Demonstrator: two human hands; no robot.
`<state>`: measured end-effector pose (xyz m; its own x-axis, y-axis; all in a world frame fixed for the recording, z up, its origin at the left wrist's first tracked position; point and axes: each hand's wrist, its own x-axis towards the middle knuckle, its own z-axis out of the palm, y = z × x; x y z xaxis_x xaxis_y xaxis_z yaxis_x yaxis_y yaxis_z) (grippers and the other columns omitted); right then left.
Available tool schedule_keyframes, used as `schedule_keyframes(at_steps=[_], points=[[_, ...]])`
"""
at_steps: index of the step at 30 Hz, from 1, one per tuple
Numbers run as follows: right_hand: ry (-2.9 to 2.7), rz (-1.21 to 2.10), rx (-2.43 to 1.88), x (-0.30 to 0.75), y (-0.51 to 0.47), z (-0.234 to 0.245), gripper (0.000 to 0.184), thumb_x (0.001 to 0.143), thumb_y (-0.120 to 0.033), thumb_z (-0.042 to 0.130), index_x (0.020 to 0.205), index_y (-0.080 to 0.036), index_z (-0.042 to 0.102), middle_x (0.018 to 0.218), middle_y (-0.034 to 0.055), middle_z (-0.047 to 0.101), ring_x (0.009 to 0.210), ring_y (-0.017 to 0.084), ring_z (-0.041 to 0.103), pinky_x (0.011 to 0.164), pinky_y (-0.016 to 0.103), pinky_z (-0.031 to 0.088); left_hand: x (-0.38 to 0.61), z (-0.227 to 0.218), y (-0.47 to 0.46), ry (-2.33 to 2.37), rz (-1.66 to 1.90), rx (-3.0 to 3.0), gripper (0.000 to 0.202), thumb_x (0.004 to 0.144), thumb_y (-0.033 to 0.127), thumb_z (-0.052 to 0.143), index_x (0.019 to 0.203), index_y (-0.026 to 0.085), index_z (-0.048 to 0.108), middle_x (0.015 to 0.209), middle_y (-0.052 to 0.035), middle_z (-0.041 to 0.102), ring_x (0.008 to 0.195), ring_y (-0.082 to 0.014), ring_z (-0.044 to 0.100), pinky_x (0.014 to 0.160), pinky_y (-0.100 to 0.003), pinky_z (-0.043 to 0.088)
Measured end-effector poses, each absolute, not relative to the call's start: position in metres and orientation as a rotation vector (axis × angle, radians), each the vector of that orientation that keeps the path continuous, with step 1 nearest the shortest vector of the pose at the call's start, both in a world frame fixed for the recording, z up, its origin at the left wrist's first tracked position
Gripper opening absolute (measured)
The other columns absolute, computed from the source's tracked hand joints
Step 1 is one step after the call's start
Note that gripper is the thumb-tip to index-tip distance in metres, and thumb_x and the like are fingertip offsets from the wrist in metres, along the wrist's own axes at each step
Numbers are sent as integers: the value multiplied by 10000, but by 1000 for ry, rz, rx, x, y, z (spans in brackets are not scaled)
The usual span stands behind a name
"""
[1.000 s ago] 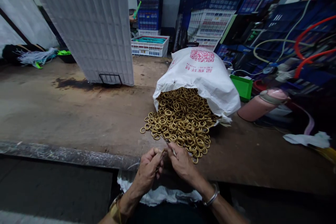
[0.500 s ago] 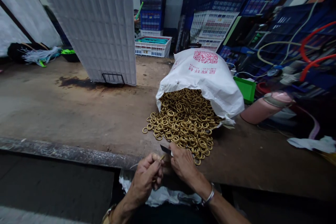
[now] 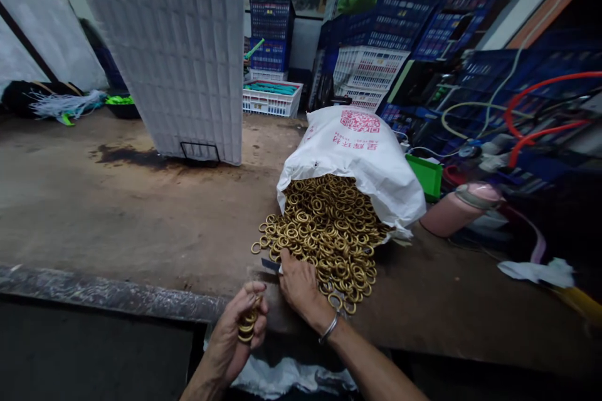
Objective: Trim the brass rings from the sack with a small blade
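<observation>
Several brass-coloured rings (image 3: 246,329) lie stacked in my left hand (image 3: 237,326), whose fingers curl round them just off the table's front edge. My right hand (image 3: 301,285) is closed on a dark flat blade (image 3: 270,264) that points left from its fingers; the handle is hidden in the grip. Right beside that hand, a heap of brass-coloured rings (image 3: 345,250) spills onto the table from the mouth of a white woven sack (image 3: 362,150) with red print. A metal bracelet (image 3: 329,327) circles my right wrist.
A tall pale ribbed panel (image 3: 188,62) stands in a black wire holder on the wooden table (image 3: 141,219). Right of the sack are a green tray (image 3: 426,177) and a pink bottle (image 3: 461,210). White crates (image 3: 273,101) and blue crates stand behind. White plastic (image 3: 291,377) hangs below the edge.
My left hand has moved left and down and turned, so the rings in it now show. My right hand has shifted left with the blade. The whole view has moved slightly.
</observation>
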<state>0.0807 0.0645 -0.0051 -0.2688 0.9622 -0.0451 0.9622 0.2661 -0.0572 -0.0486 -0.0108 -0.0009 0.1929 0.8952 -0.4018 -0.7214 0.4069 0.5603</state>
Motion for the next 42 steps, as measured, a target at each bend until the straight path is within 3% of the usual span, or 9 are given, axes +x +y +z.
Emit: schedule_keyframes(at_steps=[7, 11, 15, 19, 24, 27, 32, 37, 42], points=[[2599, -123, 1907, 88, 60, -6, 289, 780, -139, 406, 1065, -174, 438, 937, 88, 592, 763, 194, 565, 629, 276, 331, -53, -12, -4, 756, 1144, 124, 177, 677, 259, 658, 700, 138, 531, 704, -13, 554, 526, -59, 481, 373, -133, 260], [2629, -377, 1973, 93, 61, -2, 251, 742, -72, 390, 941, -180, 498, 849, 51, 594, 692, 153, 538, 609, 252, 314, -49, -7, 2, 797, 1150, 252, 199, 665, 248, 671, 692, 143, 505, 678, 5, 531, 533, -62, 482, 354, -123, 259], [2677, -1089, 2051, 102, 63, 5, 97, 737, -147, 411, 756, -178, 500, 637, -20, 504, 600, 112, 459, 564, 213, 304, -41, -3, 6, 983, 1183, 482, 259, 655, 325, 662, 780, 166, 501, 556, 44, 504, 429, -57, 423, 338, -135, 271], [2370, -1950, 2031, 111, 60, 13, 104, 714, -231, 427, 625, -176, 434, 535, -66, 364, 506, 76, 343, 490, 188, 271, -30, -4, 8, 1250, 1194, 770, 263, 682, 332, 620, 864, 161, 537, 446, 94, 413, 341, -37, 319, 340, -146, 263], [1946, -2493, 1909, 115, 49, 18, 130, 685, -281, 471, 628, -181, 411, 495, -96, 329, 422, 41, 234, 405, 170, 180, -21, -4, 7, 1225, 1249, 980, 258, 676, 294, 624, 892, 153, 623, 675, 4, 579, 579, -99, 523, 567, -200, 430], [1769, -2594, 1858, 114, 45, 18, 124, 679, -298, 476, 676, -189, 418, 493, -100, 372, 376, 29, 215, 363, 164, 137, -18, -3, 6, 1178, 1243, 1039, 212, 703, 301, 598, 840, 147, 645, 773, -36, 628, 688, -140, 565, 663, -231, 442], [1728, -2623, 1816, 113, 40, 14, 129, 715, -323, 447, 720, -196, 421, 492, -102, 413, 328, 20, 193, 327, 155, 124, -17, -7, 4, 1191, 1212, 1035, 186, 722, 325, 579, 773, 151, 620, 624, -12, 613, 580, -128, 540, 579, -215, 425], [1903, -2549, 1933, 115, 36, 5, 291, 766, -473, 393, 710, -190, 423, 506, -80, 449, 319, 26, 233, 325, 166, 164, -15, -8, 3, 1268, 1206, 1028, 183, 736, 319, 568, 655, 155, 575, 571, 22, 555, 507, -84, 461, 502, -174, 367], [2134, -2296, 1997, 118, 35, 5, 254, 770, -384, 412, 629, -176, 442, 481, -69, 411, 400, 44, 297, 406, 171, 247, -11, -3, 1, 1198, 1092, 908, 224, 722, 366, 578, 678, 149, 541, 523, 42, 486, 427, -55, 387, 413, -161, 305]])
